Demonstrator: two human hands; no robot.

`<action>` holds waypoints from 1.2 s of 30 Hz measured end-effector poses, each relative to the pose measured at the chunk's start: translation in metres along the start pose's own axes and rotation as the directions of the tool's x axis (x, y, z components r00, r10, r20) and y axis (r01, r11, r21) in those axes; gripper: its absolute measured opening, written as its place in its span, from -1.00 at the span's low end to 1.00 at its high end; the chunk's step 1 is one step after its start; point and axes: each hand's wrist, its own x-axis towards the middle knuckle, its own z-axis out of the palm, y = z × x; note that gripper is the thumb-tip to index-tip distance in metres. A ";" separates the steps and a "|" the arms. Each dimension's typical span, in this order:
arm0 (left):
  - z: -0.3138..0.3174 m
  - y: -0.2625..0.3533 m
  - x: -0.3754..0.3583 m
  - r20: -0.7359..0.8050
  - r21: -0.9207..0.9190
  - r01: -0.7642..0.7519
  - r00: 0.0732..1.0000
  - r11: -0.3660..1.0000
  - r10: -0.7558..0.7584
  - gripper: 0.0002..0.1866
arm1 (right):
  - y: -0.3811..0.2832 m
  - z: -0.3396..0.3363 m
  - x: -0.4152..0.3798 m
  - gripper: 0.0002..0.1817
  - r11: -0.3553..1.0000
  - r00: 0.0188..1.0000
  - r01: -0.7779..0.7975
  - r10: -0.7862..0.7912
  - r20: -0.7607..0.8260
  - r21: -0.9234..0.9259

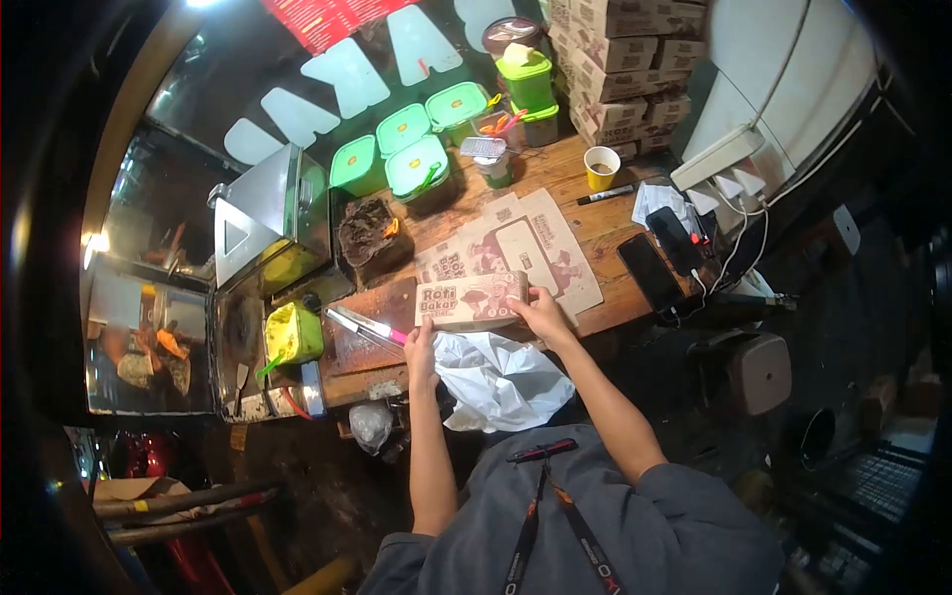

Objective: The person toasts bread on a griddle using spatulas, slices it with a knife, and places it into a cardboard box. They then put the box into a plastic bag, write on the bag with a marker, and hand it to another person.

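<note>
A brown printed cardboard box is held level between my two hands above the front edge of the wooden table. My left hand grips its near left corner, and my right hand grips its right end. Below the box hangs a crumpled white plastic bag. Flat printed cardboard sheets lie just behind the box. To the left, a knife with a pink handle rests on a wooden board.
Behind stand green-lidded tubs, a dark open container and a yellow cup. Phones and a power strip are at the right. Stacked boxes rise at the back; a yellow-green tub sits left.
</note>
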 end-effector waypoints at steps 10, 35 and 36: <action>-0.002 0.028 0.019 0.027 0.067 0.141 0.989 0.988 -0.143 -0.63 | -0.027 -0.004 -0.016 -0.17 0.996 0.996 -0.087 0.088 0.035 -0.035; -0.008 -0.001 0.014 0.032 0.282 0.055 0.997 0.958 -0.067 -0.56 | -0.048 -0.003 -0.043 -0.30 0.886 0.994 0.053 -0.092 -0.063 -0.461; -0.006 0.011 0.007 0.027 0.421 0.005 0.999 0.907 -0.019 -0.55 | -0.048 0.000 -0.046 -0.30 0.835 0.974 0.133 -0.209 -0.083 -0.534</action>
